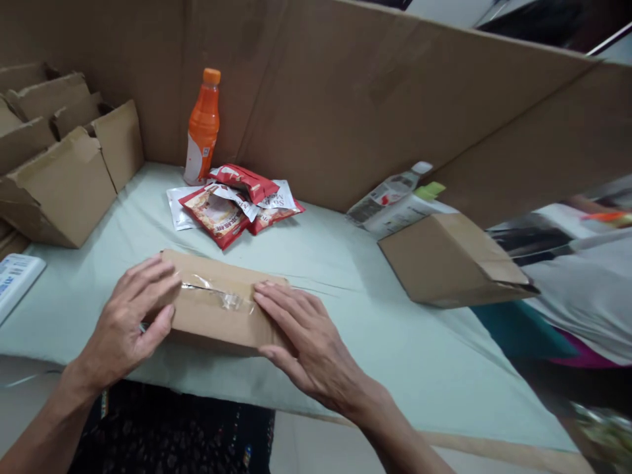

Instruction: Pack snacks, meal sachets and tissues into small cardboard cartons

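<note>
A small closed cardboard box (pixel 217 322) lies near the front of the table, with clear tape, wrinkled in places, along its top seam. My left hand (pixel 141 313) grips the box's left end, fingers over the upper edge and thumb at the near side. On the right end, my right hand (pixel 301 332) has its fingers across the top and its thumb by the near edge. Just beyond the box is a pile of red and white snack packets (pixel 220 214), and behind them stands an orange drink bottle (pixel 203 128).
Several open cardboard boxes (pixel 64 184) stand at the left, near a white labelled object (pixel 17 283). Rightward, another cardboard box (pixel 444 263) sits by leaning clear bottles (pixel 388 194). A tall cardboard panel (pixel 320 85) backs the pale green tablecloth (pixel 375 349). Part of a person (pixel 587 283) shows at right.
</note>
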`<state>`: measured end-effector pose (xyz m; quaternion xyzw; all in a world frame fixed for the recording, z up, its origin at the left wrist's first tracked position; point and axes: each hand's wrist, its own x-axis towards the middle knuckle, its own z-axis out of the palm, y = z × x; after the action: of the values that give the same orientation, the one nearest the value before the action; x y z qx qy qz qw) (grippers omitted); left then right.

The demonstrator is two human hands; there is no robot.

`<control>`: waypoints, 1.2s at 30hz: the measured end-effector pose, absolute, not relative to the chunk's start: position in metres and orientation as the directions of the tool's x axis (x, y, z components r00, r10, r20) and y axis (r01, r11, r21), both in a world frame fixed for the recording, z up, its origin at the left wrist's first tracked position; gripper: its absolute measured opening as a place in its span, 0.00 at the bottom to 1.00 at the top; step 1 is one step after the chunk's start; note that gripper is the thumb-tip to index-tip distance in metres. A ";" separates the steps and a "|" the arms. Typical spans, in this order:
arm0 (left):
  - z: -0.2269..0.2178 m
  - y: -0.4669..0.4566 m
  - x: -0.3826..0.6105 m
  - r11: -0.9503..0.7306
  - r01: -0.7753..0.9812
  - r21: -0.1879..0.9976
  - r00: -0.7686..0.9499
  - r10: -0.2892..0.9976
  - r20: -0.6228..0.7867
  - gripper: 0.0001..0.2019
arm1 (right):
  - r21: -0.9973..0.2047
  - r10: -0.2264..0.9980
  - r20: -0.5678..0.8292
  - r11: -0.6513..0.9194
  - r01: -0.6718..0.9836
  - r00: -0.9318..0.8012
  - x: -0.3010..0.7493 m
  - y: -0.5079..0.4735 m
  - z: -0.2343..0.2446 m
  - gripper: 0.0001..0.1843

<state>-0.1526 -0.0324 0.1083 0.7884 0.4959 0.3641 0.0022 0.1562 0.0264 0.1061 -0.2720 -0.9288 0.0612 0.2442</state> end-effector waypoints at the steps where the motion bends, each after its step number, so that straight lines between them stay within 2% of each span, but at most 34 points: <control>1: 0.106 -0.031 -0.154 -0.526 0.761 0.378 0.262 0.784 0.564 0.21 | -0.227 0.532 0.415 0.846 0.482 -0.738 0.157 0.024 0.104 0.34; 6: 0.099 -0.023 -0.156 -0.549 0.743 0.383 0.249 0.758 0.603 0.17 | -0.151 0.469 0.320 0.883 0.444 -0.823 0.164 0.035 0.112 0.34; 11: 0.096 -0.021 -0.163 -0.562 0.732 0.384 0.256 0.750 0.610 0.18 | -0.271 0.474 0.212 0.869 0.415 -0.855 0.156 0.055 0.110 0.41; 16: 0.097 -0.017 -0.164 -0.579 0.725 0.373 0.262 0.732 0.628 0.19 | -0.252 0.492 0.184 0.861 0.443 -0.851 0.151 0.054 0.113 0.41; 20: 0.097 -0.010 -0.146 -0.625 0.691 0.363 0.344 0.726 0.596 0.22 | -0.271 0.555 0.237 0.826 0.494 -0.797 0.193 0.039 0.112 0.39; 22: 0.093 -0.006 -0.133 -0.636 0.697 0.332 0.364 0.712 0.600 0.24 | -0.287 0.649 0.293 0.760 0.583 -0.702 0.237 0.023 0.103 0.39; 24: 0.087 0.000 -0.122 -0.649 0.700 0.299 0.386 0.695 0.607 0.23 | -0.294 0.772 0.338 0.630 0.719 -0.538 0.294 0.003 0.091 0.38; 27: 0.071 0.010 -0.110 -0.693 0.674 0.256 0.456 0.663 0.594 0.18 | -0.322 0.918 0.360 0.289 0.902 -0.166 0.393 -0.026 0.073 0.34; 29: 0.056 0.016 -0.107 -0.718 0.656 0.232 0.496 0.642 0.585 0.16 | -0.385 0.925 0.358 0.021 0.923 0.128 0.455 -0.041 0.066 0.35; 31: 0.041 0.021 -0.106 -0.734 0.646 0.210 0.527 0.628 0.573 0.15 | -0.447 0.869 0.341 -0.186 0.875 0.359 0.504 -0.048 0.062 0.37; 33: 0.026 0.024 -0.107 -0.744 0.644 0.182 0.559 0.619 0.552 0.15 | -0.480 0.824 0.326 -0.277 0.832 0.462 0.537 -0.044 0.061 0.35; 36: 0.010 0.025 -0.109 -0.748 0.648 0.139 0.598 0.614 0.516 0.16 | -0.496 0.820 0.317 -0.285 0.820 0.477 0.560 -0.017 0.060 0.31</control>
<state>-0.1092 0.0255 0.0098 0.8932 0.3532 0.2763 -0.0314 0.5596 -0.0173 0.0596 -0.8017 -0.5114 -0.0002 0.3094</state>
